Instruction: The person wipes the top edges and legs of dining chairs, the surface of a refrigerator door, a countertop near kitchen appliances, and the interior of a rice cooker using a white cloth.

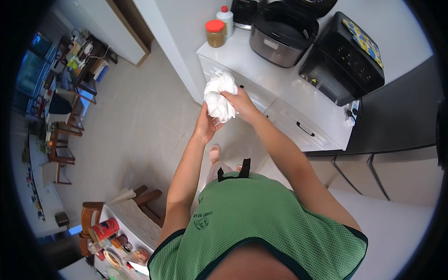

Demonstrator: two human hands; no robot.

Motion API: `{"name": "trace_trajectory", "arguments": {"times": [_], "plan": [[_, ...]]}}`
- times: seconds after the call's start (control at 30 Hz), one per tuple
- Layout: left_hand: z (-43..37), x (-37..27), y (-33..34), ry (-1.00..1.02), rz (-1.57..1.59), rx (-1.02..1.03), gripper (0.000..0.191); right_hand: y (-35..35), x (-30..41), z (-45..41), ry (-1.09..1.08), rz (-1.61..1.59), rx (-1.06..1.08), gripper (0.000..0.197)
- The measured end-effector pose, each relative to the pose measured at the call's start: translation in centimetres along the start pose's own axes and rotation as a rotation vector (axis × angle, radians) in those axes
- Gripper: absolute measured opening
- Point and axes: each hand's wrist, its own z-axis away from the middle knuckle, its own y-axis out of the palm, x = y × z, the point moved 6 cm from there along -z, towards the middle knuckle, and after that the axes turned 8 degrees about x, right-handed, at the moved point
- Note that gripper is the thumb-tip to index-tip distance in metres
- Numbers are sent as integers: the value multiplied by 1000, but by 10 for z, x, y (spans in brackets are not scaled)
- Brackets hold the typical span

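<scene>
A bunched white cloth (220, 101) is held between both hands, over the floor in front of the white cabinet. My left hand (207, 124) supports it from below and the left, fingers under its lower edge. From the right, my right hand (239, 103) grips the cloth, with the thumb pressed into its folds. Part of the fingers of each hand is hidden by the cloth.
On the white cabinet (259, 75) stand a red-lidded jar (215, 36), a white bottle (227, 21), an open rice cooker (273, 49) and a black countertop oven (344, 59). Behind at lower left, a table holds a red can (105, 229) and jars, beside wooden chairs (91, 211).
</scene>
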Motion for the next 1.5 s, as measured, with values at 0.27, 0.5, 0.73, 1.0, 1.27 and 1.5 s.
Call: {"name": "trace_trajectory", "arguments": {"times": [0.27,0.5,0.73,1.0,1.27,1.5], "plan": [[-81,-17,-43,-11,-17,-197,70,-82,-1,-61,182,903,-282,43],[-123,-71,-55,-1,-166,-169,49,-125,11,-108,0,1236,-660,44],[-171,-99,-62,-19,-451,-42,36,-112,-45,-159,-46,1376,-590,39],[-198,-110,-67,-23,-520,56,31,-152,-46,-231,-141,1398,-595,35],[-197,-89,-84,-148,-580,65,30,-202,-19,-308,259,1241,-829,43],[-207,-76,-46,-169,-616,161,33,-172,-52,-252,-22,1223,-743,34]]}}
